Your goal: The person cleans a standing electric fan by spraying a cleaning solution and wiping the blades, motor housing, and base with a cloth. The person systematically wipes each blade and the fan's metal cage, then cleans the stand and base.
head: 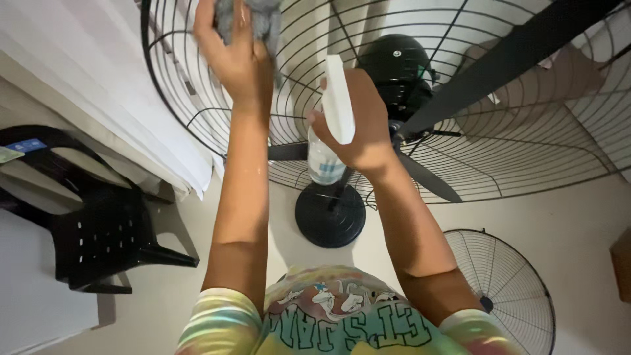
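**Cloth and spray bottle raised at the fan**

Far left of the fan (pixel 407 98), a black plastic chair (pixel 98 230) stands on the floor, with a white curtain (pixel 98 72) hanging between it and the fan's wire guard (pixel 171 112).

The left hand (pixel 236 56) is raised to the upper left part of the guard, fingers closed around a grey cloth (pixel 253 16) that is bunched against the wires at the top edge of view. The forearm runs straight down from it toward the person's tie-dye shirt (pixel 328 315).

Just right of that, in front of the guard's lower middle, the right hand (pixel 358 125) is clamped around a spray bottle (pixel 325 154). Its white head sticks up above the fingers and its clear body hangs below them, nozzle toward the guard. The two hands are near each other but not touching.

Behind the right hand sits the fan's black motor housing (pixel 397 69), with dark blades (pixel 506 59) reaching up right and down right from the hub. Below the bottle, the fan's round black base (pixel 328 217) rests on the pale floor.

Lower right of the base, a detached round wire grille (pixel 519 289) lies flat on the floor.
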